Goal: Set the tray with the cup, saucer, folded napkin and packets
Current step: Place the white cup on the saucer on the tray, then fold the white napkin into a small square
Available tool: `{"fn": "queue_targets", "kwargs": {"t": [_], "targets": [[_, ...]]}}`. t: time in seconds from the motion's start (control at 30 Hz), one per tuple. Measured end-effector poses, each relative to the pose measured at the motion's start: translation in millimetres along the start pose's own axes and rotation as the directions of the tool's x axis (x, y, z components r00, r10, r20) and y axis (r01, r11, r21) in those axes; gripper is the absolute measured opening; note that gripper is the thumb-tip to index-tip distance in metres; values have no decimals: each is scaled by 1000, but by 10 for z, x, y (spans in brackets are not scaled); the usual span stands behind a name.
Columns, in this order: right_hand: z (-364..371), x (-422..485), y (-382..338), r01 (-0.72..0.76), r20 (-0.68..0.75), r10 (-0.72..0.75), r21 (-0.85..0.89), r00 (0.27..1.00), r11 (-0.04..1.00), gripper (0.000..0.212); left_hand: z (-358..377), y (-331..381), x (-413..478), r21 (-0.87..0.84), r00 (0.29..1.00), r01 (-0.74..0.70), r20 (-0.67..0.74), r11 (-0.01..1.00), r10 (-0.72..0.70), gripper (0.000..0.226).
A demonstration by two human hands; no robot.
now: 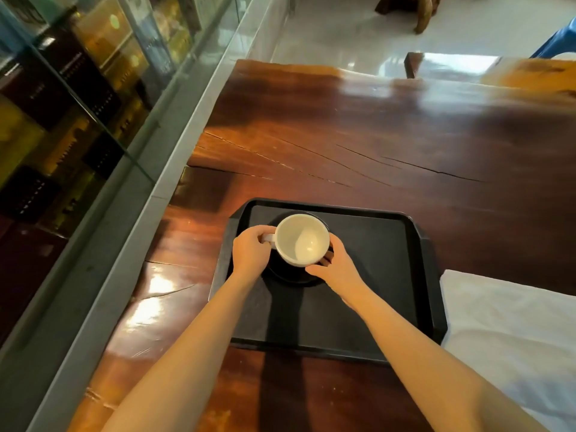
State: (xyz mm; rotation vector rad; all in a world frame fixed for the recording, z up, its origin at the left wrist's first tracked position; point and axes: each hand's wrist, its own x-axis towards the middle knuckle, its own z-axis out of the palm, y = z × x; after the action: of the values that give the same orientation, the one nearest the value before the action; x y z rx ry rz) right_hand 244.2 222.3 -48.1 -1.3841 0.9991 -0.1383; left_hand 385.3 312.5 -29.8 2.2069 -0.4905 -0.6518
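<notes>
One upright cup [304, 241], handle [268, 237] leftward pinched by left hand [251, 249], right hand [335, 266] gripping side.

A dark, glossy wooden table [343, 126] fills most of the view, with long thin cracks [436, 173] running across its middle. A white cloth [511, 322] covers its near right corner. Along the table's left edge runs a pale ledge [174, 157], and beyond it stands a glass display case [93, 98] holding yellow boxes [103, 29] and dark boxes [28, 194]. Past the far edge lies a light tiled floor [343, 35], with a carved wooden piece [411, 7] on it and something blue [558, 42] by the far right corner
</notes>
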Motion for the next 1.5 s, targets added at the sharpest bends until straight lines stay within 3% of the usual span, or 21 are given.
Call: {"fn": "queue_targets", "kwargs": {"t": [0.37,0.6,0.77,0.9,1.0,1.1,1.17,1.27,1.4,1.5], "targets": [[22,-26,-34,59,-51,-67,-140,996,988,77,-2,-80,-55,25,997,-71,34,997,70,49],[-247,-173,-85,9,-104,-23,-132,994,991,71,-167,110,-282,-18,992,-69,-106,997,67,52],[-585,-413,14,46,-195,-83,-185,977,982,54,-48,451,-736,-5,960,-222,-174,975,218,44],[-995,-749,269,94,-277,-154,-215,949,972,43,454,633,-1335,-13,934,-354,-55,935,353,37],[-1431,-1064,615,112,-405,-189,-206,895,972,34,1039,641,-1900,26,873,-476,133,879,469,38],[-1987,-1416,1092,73,-588,-218,-259,779,963,27,1677,601,-2459,43,821,-488,362,872,442,38],[-2358,-1644,1397,-5,-637,-214,-323,740,946,28,2072,540,-2727,69,784,-474,487,878,385,41],[-2824,-1941,1794,-94,-588,-246,-486,770,869,34,2560,453,-2957,172,735,-537,577,826,357,49],[-3072,-2171,2250,-142,-371,-227,-745,901,652,66,2999,338,-3127,382,725,-643,582,663,367,57],[-3003,-2187,2443,-120,-265,-223,-852,938,510,62,3234,185,-3196,492,747,-648,557,581,362,61]]}}
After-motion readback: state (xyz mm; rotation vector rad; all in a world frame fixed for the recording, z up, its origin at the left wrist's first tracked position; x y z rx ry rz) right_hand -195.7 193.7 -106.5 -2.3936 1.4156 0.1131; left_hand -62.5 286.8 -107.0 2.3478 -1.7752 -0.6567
